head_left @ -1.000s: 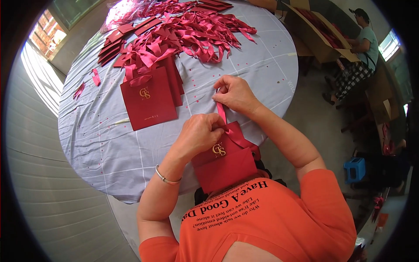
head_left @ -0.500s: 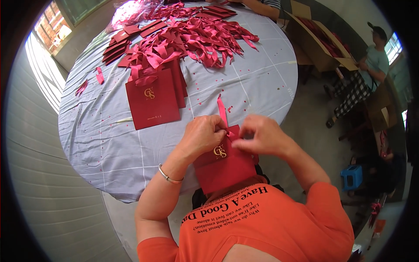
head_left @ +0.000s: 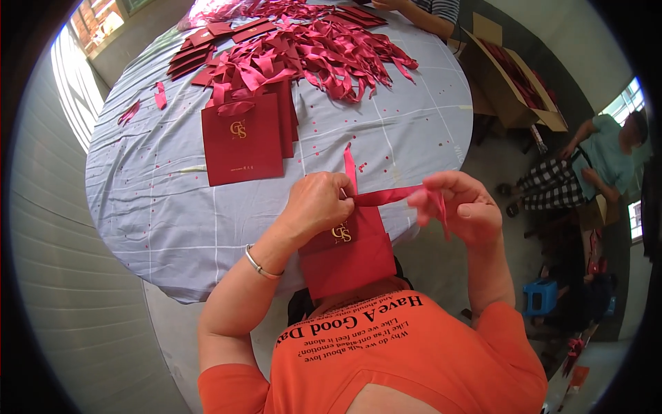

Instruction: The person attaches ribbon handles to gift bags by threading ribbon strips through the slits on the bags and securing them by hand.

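A dark red paper gift bag (head_left: 348, 265) with a gold print rests against my front at the table's near edge. My left hand (head_left: 321, 200) is closed at the bag's upper edge, pinching a pink-red ribbon (head_left: 386, 197) there; the fingertips partly hide the spot. From that pinch the ribbon runs taut to the right, into my right hand (head_left: 463, 207). There it passes between thumb and fingers, and its loose end hangs below them. Another ribbon end (head_left: 350, 162) points away from me across the cloth, beyond my left fingertips.
Finished-looking red bags (head_left: 243, 145) lie overlapped on the round, cloth-covered table (head_left: 172, 228). A heap of ribbons (head_left: 338, 58) and stacked bags (head_left: 189, 58) fill its far side. Right of it are an open carton (head_left: 514, 76), a blue stool (head_left: 540, 297) and a person (head_left: 603, 155); another person's arm (head_left: 424, 17) rests at the far edge.
My right hand has moved away to the right and drawn the ribbon out into a straight line. My left hand keeps its pinch at the bag. The person at right has leaned over.
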{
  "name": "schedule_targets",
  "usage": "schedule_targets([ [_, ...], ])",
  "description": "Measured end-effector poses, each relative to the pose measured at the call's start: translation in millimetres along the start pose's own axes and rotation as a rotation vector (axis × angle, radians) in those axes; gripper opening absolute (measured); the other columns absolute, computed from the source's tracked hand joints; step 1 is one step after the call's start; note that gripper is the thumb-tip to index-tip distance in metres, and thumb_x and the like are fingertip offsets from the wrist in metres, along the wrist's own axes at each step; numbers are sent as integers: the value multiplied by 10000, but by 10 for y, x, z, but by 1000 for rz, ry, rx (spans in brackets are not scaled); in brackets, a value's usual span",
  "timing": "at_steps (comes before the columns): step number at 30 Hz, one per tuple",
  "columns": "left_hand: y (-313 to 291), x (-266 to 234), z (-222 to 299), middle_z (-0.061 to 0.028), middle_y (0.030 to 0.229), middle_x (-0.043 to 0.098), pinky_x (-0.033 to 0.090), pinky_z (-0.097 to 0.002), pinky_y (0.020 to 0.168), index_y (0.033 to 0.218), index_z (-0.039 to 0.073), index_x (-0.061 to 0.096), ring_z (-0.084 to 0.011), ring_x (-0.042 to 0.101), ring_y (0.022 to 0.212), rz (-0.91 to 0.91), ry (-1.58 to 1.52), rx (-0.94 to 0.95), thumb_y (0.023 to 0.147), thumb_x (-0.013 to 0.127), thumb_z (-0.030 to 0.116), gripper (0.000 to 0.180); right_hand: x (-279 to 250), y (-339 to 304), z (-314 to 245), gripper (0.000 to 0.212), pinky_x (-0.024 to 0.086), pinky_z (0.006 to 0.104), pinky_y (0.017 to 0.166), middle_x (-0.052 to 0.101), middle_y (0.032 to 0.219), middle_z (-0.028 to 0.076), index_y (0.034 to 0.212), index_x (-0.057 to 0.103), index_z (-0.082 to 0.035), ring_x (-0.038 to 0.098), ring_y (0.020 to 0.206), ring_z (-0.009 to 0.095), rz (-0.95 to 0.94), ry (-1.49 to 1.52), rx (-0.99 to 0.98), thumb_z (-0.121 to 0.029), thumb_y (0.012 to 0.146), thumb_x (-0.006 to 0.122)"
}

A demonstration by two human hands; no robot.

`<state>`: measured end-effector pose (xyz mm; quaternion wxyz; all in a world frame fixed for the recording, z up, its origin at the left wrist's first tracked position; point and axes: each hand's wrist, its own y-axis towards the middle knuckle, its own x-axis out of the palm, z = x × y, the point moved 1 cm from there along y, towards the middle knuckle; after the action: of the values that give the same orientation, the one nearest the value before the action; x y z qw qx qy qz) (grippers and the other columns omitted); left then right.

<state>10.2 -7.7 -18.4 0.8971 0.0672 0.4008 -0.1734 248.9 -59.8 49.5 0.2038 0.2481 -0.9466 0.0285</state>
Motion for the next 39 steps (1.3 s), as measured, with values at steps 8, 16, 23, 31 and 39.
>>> schedule_targets([
  [8, -49, -139, 47, -122, 789, 716, 521, -334, 685, 930, 33, 719, -223, 689, 735, -99, -94, 5, 761, 653, 50, 182, -3, 261, 126, 91, 478, 289, 790, 625, 1079, 148, 982, 654, 23, 600, 903, 211, 180, -662, -537, 3, 908, 605],
  [16, -11, -320, -119, -129, 867, 733, 523, -294, 698, 1027, -48, 607, -160, 681, 804, -276, -420, -14, 751, 623, -58, 278, 217, 642, 591, 140, 532, 316, 677, 688, 872, 111, 940, 686, -8, 672, 761, 237, -46, -1098, -457, 15, 804, 707],
  [23, -38, -524, -106, -85, 799, 728, 505, -271, 648, 941, -13, 640, -112, 668, 738, -414, -324, 45, 783, 679, 7, 164, 92, 671, 722, 142, 499, 311, 602, 658, 794, 88, 925, 702, -23, 632, 667, 218, -134, -1160, -342, 21, 791, 712],
  [31, -85, -669, -178, -91, 864, 738, 512, -264, 558, 996, -15, 695, -118, 657, 671, -583, -459, -10, 775, 662, 20, 226, 79, 525, 582, 129, 460, 253, 571, 646, 749, 64, 928, 713, -1, 597, 648, 112, -27, -1108, -167, 27, 803, 712],
  [39, -25, -544, -261, -93, 886, 733, 500, -244, 516, 1020, -5, 701, -100, 636, 656, -613, -559, -74, 780, 668, 6, 243, 80, 466, 548, 112, 455, 226, 552, 652, 776, 49, 938, 704, 21, 581, 618, 70, 75, -977, -13, 15, 826, 712],
])
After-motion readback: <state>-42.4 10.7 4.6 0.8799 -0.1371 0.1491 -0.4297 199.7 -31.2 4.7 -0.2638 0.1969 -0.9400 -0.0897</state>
